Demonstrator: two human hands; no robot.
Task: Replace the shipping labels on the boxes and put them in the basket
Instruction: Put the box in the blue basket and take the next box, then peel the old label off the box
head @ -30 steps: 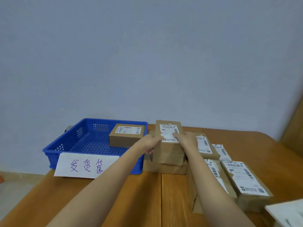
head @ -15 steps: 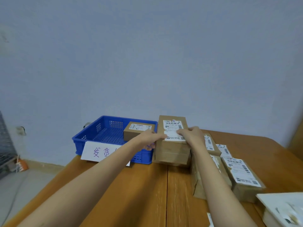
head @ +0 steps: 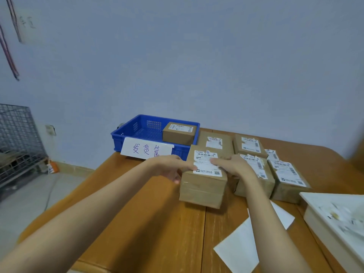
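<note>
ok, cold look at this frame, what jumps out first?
The two hands, left hand and right hand, gripping a brown box from either side at the centre of the wooden table, its torn white label facing up. Behind it to the left sits the blue basket with a handwritten sign and one labelled box inside. More labelled boxes crowd the table to the right.
</note>
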